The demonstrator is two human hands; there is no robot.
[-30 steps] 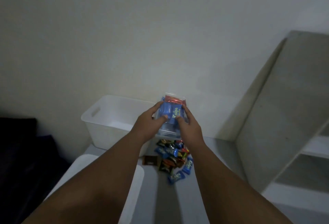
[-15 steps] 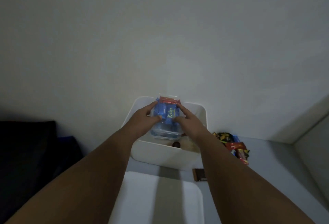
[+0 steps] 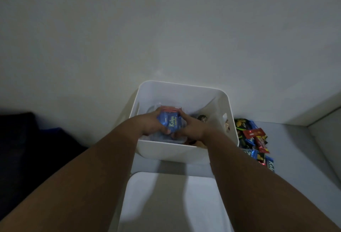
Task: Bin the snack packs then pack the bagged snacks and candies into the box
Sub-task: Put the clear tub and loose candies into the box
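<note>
A clear bag of snacks (image 3: 170,120), with blue "Kalpa" packs and a red one showing through it, is low inside the white bin (image 3: 184,150). My left hand (image 3: 151,124) grips its left side and my right hand (image 3: 190,127) grips its right side. Both hands are inside the bin's rim. A few small dark items (image 3: 202,118) lie on the bin's floor to the right of the bag. A pile of loose snack packs (image 3: 253,139), blue, red, green and black, lies on the surface just right of the bin.
A white flat lid or tray (image 3: 171,204) lies in front of the bin, between my forearms. The bin stands against a pale wall (image 3: 166,29). A dark blue mass (image 3: 27,148) fills the left side. A pale upright panel (image 3: 328,121) rises at the far right.
My hands carried the bag from above the loose pile to the left, over the bin, and lowered it inside. The view turned left, so the pile now lies at the right.
</note>
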